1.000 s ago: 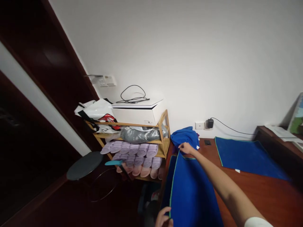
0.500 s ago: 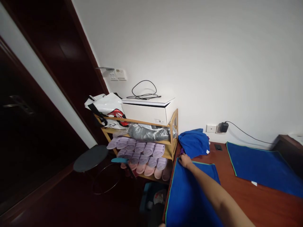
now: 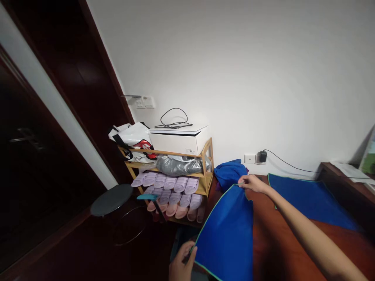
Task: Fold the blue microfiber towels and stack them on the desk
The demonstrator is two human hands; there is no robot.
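A blue cloth [image 3: 228, 230] with green edging hangs stretched between my two hands, over the left part of the reddish-brown table [image 3: 288, 246]. My right hand [image 3: 251, 183] pinches its far corner. At the bottom, my left hand [image 3: 183, 261] grips another corner between thumb and fingers. Beyond my right hand lies a crumpled blue cloth [image 3: 230, 173] against the wall, with a little purple cloth showing under it. Another blue cloth [image 3: 312, 199] lies spread flat on the table to the right.
Left of the table stands a wooden rack [image 3: 206, 183] with lilac and pink slippers [image 3: 175, 199], a white box [image 3: 175, 141] and a white bag [image 3: 136, 136]. A round stool [image 3: 113, 200] is on the floor. A black adapter [image 3: 263, 156] is plugged into the wall.
The edged cloth, lying on the table before, is now raised and held taut. My right hand has lifted with its corner, and my left hand has come into view.
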